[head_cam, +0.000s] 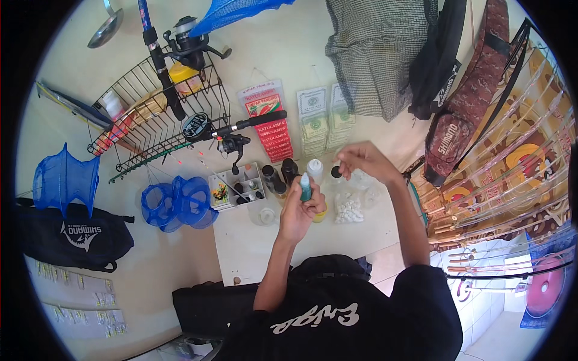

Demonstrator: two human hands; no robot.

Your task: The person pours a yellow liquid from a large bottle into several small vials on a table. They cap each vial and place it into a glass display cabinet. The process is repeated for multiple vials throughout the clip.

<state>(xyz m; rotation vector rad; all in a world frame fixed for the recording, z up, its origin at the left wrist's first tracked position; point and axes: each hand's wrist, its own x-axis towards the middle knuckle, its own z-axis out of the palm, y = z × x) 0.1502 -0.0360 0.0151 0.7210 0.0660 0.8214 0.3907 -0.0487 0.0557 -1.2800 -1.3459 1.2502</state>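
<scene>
My left hand (295,216) grips a small squeeze bottle (306,188) of teal liquid, its pale nozzle pointing up. Off to the right, my right hand (368,161) is raised with its fingers bent together. Whether something small sits between those fingertips cannot be made out. Just below them is a black cap (336,172) on a clear bottle. A white-topped bottle (315,167) stands between my hands. Dark bottles (270,177) are grouped left of my left hand. On the white table (246,243), a clear bag of white pieces (349,210) lies right of that hand.
A compartment tray (237,187) with small bottles sits at the table's left. Fishing reels (232,146) and a wire rack (149,113) jut out above it. Blue mesh nets (180,203) hang at left. Bait packets (271,131) and a camouflage rod bag (465,108) hang beyond the table.
</scene>
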